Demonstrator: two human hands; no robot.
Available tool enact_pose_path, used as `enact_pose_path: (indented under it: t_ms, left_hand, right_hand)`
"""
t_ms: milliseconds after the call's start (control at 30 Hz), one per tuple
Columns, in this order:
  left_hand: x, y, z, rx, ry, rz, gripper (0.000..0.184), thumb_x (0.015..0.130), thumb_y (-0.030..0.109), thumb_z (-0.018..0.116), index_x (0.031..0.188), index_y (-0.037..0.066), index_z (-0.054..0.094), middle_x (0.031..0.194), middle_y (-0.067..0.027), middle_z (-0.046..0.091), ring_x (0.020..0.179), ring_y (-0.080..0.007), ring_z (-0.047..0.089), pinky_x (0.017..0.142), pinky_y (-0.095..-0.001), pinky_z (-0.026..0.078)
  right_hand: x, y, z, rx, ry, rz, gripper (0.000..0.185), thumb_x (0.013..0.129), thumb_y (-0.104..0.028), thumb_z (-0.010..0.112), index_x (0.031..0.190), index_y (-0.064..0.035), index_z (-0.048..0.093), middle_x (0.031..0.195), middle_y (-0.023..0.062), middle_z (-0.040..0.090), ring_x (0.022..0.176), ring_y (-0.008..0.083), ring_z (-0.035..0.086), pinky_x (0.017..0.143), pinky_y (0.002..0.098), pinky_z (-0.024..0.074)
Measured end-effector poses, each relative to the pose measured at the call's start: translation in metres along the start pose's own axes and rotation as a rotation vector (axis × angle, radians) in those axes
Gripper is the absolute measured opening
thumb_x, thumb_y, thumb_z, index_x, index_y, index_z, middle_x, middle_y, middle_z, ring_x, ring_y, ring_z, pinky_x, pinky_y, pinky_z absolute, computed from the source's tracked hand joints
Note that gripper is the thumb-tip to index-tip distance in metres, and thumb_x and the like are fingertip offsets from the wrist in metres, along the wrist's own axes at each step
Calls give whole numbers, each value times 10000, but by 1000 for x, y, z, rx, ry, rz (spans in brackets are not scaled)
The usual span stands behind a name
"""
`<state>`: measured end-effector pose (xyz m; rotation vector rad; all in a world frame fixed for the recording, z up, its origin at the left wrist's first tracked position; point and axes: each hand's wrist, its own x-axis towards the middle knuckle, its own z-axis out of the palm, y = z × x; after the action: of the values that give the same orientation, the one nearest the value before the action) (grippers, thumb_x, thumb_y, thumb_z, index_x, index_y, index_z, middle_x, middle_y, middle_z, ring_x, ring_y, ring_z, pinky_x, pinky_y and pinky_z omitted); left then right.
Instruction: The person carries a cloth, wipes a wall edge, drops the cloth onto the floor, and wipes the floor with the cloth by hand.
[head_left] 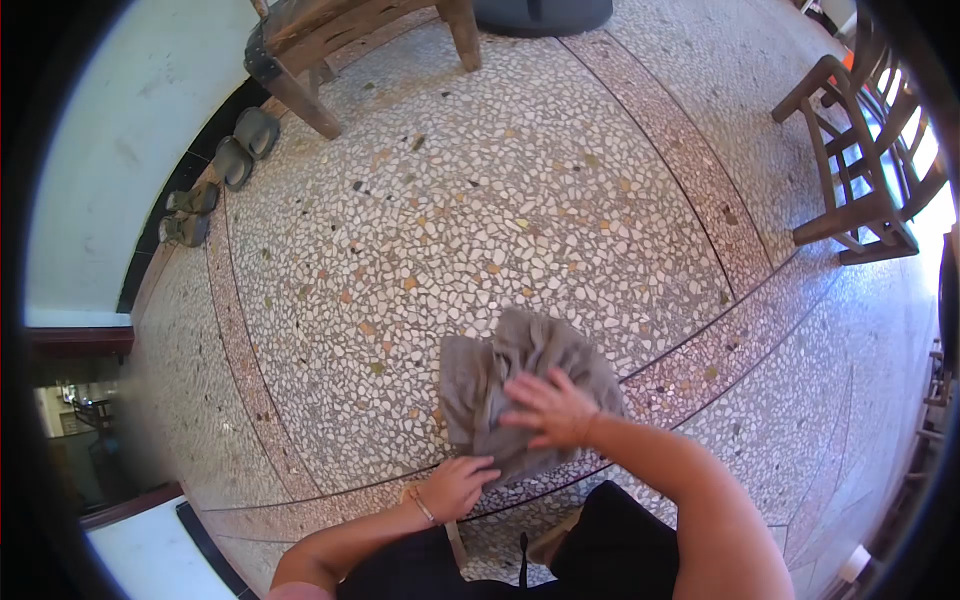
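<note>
A crumpled grey-brown cloth (535, 345) lies on the speckled terrazzo floor (430, 230), just in front of my knees. My right hand (550, 408) rests on top of the cloth with its fingers spread. At the cloth's lower left edge is my left hand (458, 488), its fingers bent and close together, with the fingertips at the fabric. Whether those fingers pinch any cloth is too small to tell. A thin band circles my left wrist.
Wooden furniture (350, 35) stands at the top left, beside a dark round base (545, 12). Slippers (233, 162) and shoes (185, 229) line the left wall. A wooden chair (865, 210) is at the right, and a white object (855, 563) at the lower right.
</note>
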<state>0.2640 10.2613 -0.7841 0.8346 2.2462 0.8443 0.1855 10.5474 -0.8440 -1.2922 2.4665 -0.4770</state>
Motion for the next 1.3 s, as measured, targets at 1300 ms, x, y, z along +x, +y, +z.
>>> enact_pose_path:
  t_ms: [1300]
  left_hand:
    - [268, 117, -95, 374, -891, -14, 456, 958, 291, 565, 1393, 160, 521, 1193, -166, 636, 1019, -353, 641, 884, -441, 511]
  right_hand:
    - [-299, 82, 10, 38, 513, 1955, 781, 867, -505, 630, 1538, -248, 326, 1601, 203, 220, 1500, 409, 99, 1119, 718, 97]
